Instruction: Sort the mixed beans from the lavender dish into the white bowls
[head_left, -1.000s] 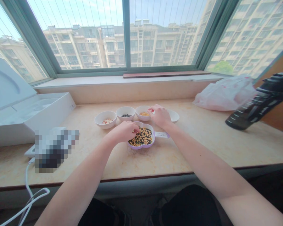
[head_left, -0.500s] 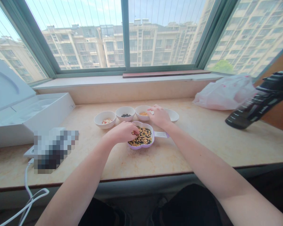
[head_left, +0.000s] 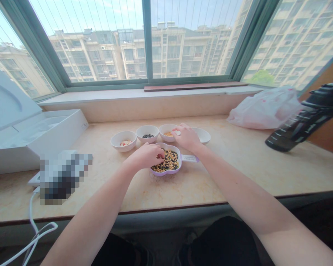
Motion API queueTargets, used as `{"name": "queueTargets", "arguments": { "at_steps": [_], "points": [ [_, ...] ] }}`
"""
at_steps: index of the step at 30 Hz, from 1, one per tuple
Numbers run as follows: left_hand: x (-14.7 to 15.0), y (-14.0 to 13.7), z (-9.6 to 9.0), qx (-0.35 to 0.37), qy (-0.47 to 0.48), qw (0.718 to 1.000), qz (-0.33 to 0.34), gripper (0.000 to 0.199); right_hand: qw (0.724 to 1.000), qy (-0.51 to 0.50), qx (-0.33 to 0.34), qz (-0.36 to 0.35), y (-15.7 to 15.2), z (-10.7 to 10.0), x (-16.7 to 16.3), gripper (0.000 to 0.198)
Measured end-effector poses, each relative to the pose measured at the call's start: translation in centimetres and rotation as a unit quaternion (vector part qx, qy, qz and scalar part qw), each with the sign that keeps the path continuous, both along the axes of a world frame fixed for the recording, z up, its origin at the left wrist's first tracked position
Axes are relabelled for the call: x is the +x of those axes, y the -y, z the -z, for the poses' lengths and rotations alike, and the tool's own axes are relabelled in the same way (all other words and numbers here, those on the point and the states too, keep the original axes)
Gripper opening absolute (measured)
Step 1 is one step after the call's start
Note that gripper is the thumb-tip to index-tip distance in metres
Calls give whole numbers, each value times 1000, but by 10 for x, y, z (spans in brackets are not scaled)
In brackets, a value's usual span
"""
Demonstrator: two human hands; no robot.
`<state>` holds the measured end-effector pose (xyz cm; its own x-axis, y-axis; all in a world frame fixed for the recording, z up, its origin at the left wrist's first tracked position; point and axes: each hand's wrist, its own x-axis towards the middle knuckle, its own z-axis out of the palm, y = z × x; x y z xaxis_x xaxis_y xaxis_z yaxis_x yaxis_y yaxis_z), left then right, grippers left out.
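Observation:
A purple-rimmed, lobed dish (head_left: 180,160) with a handle holds mixed black and yellow beans (head_left: 168,162). My left hand (head_left: 148,155) reaches over its left side, fingertips pinched together at the beans; whatever lies between them is too small to make out. Behind the dish, my right hand (head_left: 186,136) is at the right edge of a white bowl (head_left: 161,129) with yellow beans, its fingers bent and closed over the rim. Any bean in those fingers is hidden. Another white bowl (head_left: 205,136), partly covered by my right hand, stands just to the right.
Left of these stand a white bowl (head_left: 140,130) with black beans and one (head_left: 116,139) with pale and reddish pieces. An open white box (head_left: 55,129) and a white cable (head_left: 31,210) lie left. A plastic bag (head_left: 263,111) and a dark bottle (head_left: 294,125) are at right.
My left hand has shifted very slightly over the beans, its fingertips still together. My right hand has edged slightly left at the yellow-bean bowl. The bowls and dish have stayed in place.

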<state>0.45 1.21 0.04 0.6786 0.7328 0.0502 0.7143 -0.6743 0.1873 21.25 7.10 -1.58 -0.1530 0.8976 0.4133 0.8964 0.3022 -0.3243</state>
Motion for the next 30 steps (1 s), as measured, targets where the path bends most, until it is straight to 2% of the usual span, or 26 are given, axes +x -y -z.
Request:
{"name": "queueTargets", "arguments": {
  "at_steps": [8,17,30],
  "points": [
    [2,0,1,4,-8,1000,2,23,1000,3,3,-5,0,0,0,29],
    [4,4,-2,11,1,1000,11,16,1000,1,4,-8,1,1,-1,28],
    [7,4,-1,15,-26,1000,8,25,998,-26,15,-47,13,-6,-9,25]
  ]
}}
